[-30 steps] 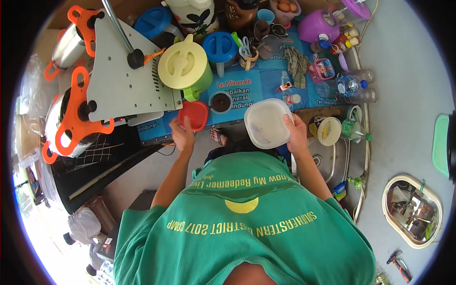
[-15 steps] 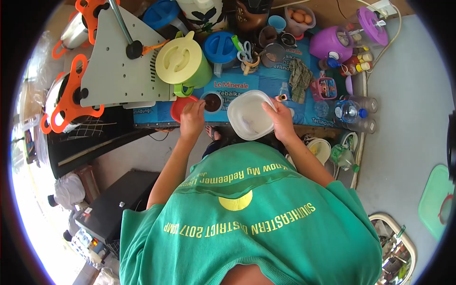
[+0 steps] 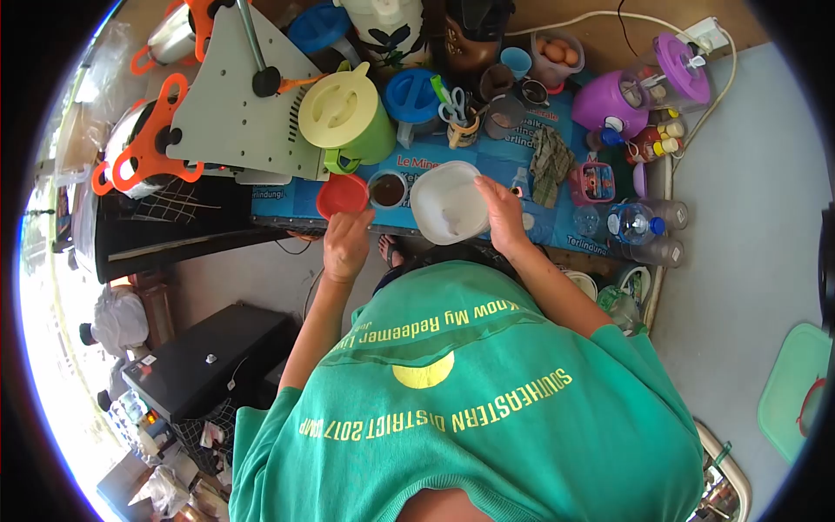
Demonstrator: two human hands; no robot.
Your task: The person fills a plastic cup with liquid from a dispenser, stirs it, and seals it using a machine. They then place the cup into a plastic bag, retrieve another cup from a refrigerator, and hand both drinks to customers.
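While your right hand (image 3: 503,216) holds the white tub (image 3: 445,202) by its right rim alone, fingers closed over that edge, the thin, smooth plastic could twist or slide out of your grasp. The tub sits at the near edge of the tabletop (image 3: 500,165), and it cannot be told whether it rests there, so a slip would likely send it to the floor.

Your left hand (image 3: 348,245) reaches the near edge of the red lid (image 3: 341,195). Its fingers curl there, but whether they grip it cannot be told.

Between lid and tub stands a small round cup (image 3: 387,189) of dark liquid, close to both. A nudge from either side might spill it across the glossy blue printed sheet (image 3: 291,209).

The tub is rounded-square and milky white. The lid is shallow, shiny and rounded.
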